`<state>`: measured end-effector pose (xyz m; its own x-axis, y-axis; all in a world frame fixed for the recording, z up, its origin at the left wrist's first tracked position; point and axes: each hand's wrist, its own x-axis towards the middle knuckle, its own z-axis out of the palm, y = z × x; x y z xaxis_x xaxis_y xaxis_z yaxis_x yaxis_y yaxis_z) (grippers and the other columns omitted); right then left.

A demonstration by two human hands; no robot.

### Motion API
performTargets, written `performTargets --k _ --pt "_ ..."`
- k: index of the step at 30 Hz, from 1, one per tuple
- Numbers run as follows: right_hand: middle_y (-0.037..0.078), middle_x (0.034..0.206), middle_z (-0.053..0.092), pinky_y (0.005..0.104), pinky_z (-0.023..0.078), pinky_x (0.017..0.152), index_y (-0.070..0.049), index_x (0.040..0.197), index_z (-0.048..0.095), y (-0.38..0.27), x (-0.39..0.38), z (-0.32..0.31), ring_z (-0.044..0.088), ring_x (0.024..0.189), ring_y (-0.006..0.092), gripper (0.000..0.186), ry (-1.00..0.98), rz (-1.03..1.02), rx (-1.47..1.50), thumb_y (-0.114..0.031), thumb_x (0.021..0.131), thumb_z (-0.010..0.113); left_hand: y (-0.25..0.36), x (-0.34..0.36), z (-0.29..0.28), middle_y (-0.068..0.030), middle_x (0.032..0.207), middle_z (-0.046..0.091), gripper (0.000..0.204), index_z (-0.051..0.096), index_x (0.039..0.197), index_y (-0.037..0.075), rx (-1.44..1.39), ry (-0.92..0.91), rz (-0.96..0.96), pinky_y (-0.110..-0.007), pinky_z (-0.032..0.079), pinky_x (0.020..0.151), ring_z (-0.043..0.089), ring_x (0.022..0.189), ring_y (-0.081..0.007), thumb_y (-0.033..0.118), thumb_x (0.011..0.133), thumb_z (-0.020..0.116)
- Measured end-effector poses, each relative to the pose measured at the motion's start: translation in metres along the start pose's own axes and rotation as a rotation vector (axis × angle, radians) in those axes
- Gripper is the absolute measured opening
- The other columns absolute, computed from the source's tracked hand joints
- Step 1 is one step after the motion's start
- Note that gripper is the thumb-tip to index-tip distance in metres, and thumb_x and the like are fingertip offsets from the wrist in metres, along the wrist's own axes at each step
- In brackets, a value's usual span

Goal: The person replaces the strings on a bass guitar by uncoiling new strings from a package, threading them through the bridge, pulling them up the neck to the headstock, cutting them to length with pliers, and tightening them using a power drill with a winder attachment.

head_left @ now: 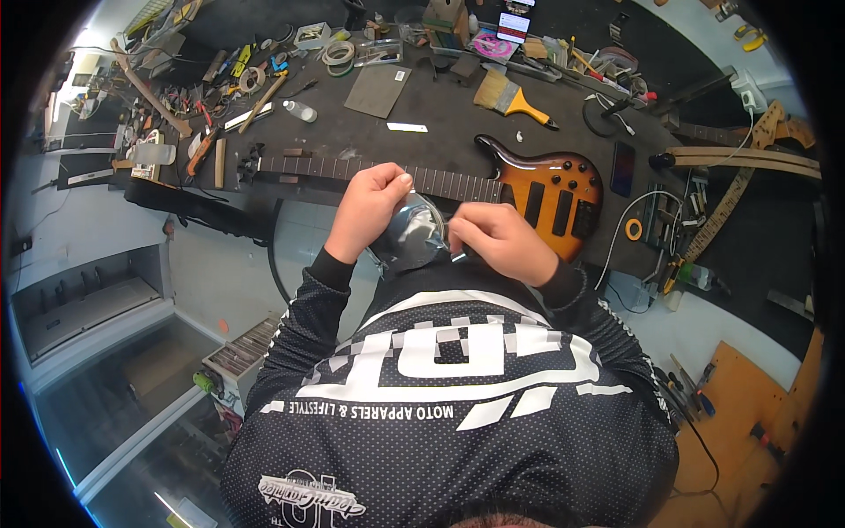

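My left hand is closed on the upper edge of a glossy, curved, grey thing with a pale rim, held in front of my body; its exact kind is unclear. My right hand has curled fingers at that thing's right side, by a small shiny piece, and what they grip is partly hidden. Behind both hands a sunburst electric bass guitar lies on the dark workbench, its body to the right and its neck stretching left.
Along the bench's back stand hand tools, tape rolls and a lit screen. A brush, small bottle and grey plate lie mid-bench. A dark phone and guitar necks are at right.
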<state>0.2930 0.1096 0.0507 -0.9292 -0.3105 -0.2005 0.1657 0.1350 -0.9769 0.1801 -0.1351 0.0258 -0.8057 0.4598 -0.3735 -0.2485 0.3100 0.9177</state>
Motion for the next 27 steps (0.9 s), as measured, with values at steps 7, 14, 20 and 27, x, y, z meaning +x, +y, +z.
performTargets --k 7,14,20,27 --pt "0.009 0.079 0.071 0.0343 0.051 0.068 0.001 0.102 0.074 0.012 0.013 0.028 0.065 0.070 0.0181 0.025 0.256 -0.069 -0.277 -0.022 0.106 0.066 0.005 -0.011 -0.001 0.0047 0.080 0.060 0.022 0.069 0.097 0.000 -0.095 0.006 0.043 -0.022 0.037 0.057 0.049 0.067 -0.0014 0.017 0.111 0.064" --pt "0.003 0.085 0.065 0.0295 0.048 0.071 0.000 0.107 0.066 0.021 0.028 0.032 0.057 0.079 0.0102 0.023 0.136 0.025 0.170 -0.022 0.112 0.062 0.026 -0.018 -0.018 0.0041 0.086 0.063 0.018 0.069 0.107 0.000 0.042 -0.115 0.067 -0.022 0.048 0.068 0.058 0.076 -0.0035 0.018 0.110 0.067" --pt "-0.002 0.088 0.053 0.0244 0.042 0.076 -0.003 0.108 0.058 0.029 0.028 0.017 0.047 0.083 0.0057 0.025 0.421 -0.051 0.270 -0.025 0.120 0.051 0.017 -0.025 -0.057 -0.0026 0.103 0.072 0.031 0.065 0.129 -0.001 -0.070 -0.335 -0.098 -0.028 0.058 0.074 0.067 0.082 -0.0096 0.011 0.103 0.077" --pt "-0.005 0.081 0.041 0.0237 0.036 0.070 -0.007 0.108 0.057 0.024 0.024 -0.003 0.040 0.076 0.0049 0.028 0.725 -0.197 0.575 -0.029 0.122 0.046 0.002 -0.002 -0.058 -0.0023 0.101 0.071 0.020 0.067 0.118 0.002 -0.160 -0.373 -0.103 -0.027 0.056 0.069 0.066 0.078 -0.0089 0.008 0.102 0.077"
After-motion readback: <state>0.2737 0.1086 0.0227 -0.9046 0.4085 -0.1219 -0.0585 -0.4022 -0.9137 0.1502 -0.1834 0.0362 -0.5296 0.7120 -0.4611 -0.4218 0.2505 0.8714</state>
